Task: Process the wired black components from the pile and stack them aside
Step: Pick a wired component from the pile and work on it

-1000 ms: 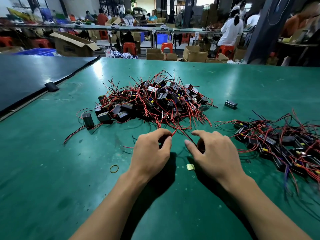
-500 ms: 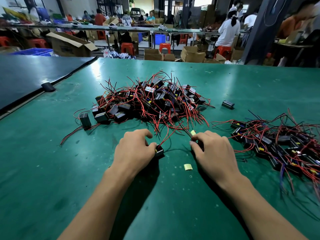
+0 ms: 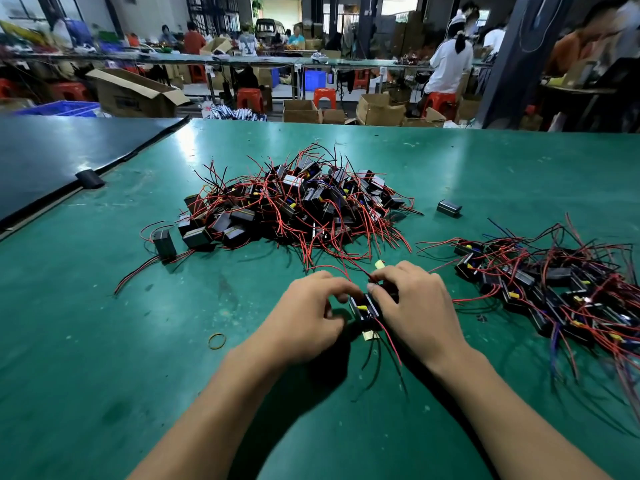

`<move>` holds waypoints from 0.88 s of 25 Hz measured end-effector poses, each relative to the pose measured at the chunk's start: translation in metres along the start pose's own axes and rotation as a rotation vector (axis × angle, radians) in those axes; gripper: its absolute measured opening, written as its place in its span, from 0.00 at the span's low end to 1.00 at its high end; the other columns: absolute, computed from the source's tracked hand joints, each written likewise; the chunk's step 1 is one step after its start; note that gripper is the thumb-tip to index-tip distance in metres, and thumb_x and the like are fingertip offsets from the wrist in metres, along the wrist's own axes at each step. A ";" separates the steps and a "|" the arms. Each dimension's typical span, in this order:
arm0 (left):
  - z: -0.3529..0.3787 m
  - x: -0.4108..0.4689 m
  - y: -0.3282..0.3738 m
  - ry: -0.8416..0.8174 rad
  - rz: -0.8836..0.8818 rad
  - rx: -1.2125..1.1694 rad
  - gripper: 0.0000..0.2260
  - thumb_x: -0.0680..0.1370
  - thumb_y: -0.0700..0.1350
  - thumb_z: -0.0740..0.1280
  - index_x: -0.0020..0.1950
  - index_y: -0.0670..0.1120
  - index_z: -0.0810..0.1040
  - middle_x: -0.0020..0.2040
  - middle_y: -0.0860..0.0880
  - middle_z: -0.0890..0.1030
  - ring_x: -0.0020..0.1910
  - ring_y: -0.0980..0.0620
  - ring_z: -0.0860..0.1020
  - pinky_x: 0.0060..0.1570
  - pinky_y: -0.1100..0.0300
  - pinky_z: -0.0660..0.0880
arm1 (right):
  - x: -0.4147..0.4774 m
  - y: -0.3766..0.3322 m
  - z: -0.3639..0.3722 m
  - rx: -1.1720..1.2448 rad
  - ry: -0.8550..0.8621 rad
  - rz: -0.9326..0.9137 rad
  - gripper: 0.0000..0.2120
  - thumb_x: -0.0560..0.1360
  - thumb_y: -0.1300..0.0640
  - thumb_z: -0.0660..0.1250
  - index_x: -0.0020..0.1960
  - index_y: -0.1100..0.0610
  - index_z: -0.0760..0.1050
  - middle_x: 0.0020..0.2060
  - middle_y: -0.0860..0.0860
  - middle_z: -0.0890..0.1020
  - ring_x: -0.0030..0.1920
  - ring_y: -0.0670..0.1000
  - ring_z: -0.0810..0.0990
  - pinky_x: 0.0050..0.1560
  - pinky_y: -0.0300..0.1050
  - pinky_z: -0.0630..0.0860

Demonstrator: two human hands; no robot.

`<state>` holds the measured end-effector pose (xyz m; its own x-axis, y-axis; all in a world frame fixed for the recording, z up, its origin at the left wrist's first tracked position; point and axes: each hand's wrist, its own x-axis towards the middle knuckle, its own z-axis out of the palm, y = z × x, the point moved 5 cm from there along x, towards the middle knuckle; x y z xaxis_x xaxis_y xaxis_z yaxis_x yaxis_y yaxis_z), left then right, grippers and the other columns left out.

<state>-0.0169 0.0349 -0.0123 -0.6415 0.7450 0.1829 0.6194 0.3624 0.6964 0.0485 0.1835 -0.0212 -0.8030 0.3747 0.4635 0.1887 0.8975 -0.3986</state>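
Drawn together since half a second earlier, in front of the still-large source pile [image 3: 298, 206], the left hand [image 3: 304, 317] pinched one wired black component [image 3: 365, 308] in curled fingers, the right hand [image 3: 415, 306] gripping its other side, and the processed heap [image 3: 554, 292] lay rightward, suggesting roughly half remained.

Glossy green table [image 3: 104, 341]; components [image 3: 365, 310] look like matt black plastic.

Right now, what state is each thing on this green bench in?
black component, held between both hands, wires trailing
left hand, grips its left side
right hand, grips its right side
pile, heaped and tangled
side stack, spread loosely at right
lone block, lying apart
rubber band, lying flat
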 end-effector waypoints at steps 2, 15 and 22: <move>0.011 -0.001 0.006 -0.008 0.168 0.128 0.14 0.72 0.40 0.71 0.57 0.50 0.83 0.51 0.49 0.77 0.51 0.49 0.76 0.53 0.59 0.73 | -0.002 -0.003 0.000 0.034 -0.002 -0.005 0.05 0.76 0.52 0.71 0.51 0.51 0.82 0.46 0.48 0.83 0.49 0.54 0.80 0.54 0.51 0.71; -0.010 0.001 -0.011 0.323 -0.009 0.569 0.15 0.72 0.62 0.69 0.39 0.51 0.78 0.41 0.54 0.76 0.49 0.49 0.69 0.49 0.54 0.66 | 0.003 0.015 -0.012 0.161 0.015 0.147 0.09 0.73 0.57 0.73 0.43 0.48 0.73 0.40 0.45 0.78 0.40 0.50 0.76 0.46 0.47 0.72; -0.023 0.001 -0.020 0.327 -0.034 0.498 0.14 0.71 0.60 0.71 0.48 0.52 0.76 0.49 0.55 0.77 0.54 0.50 0.70 0.53 0.52 0.64 | 0.003 0.019 -0.005 0.245 0.049 0.158 0.08 0.75 0.48 0.72 0.43 0.48 0.73 0.36 0.43 0.78 0.38 0.43 0.76 0.42 0.44 0.74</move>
<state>-0.0398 0.0153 -0.0099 -0.7216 0.5462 0.4253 0.6833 0.6607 0.3107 0.0524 0.2022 -0.0237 -0.7454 0.5213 0.4155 0.1623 0.7465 -0.6453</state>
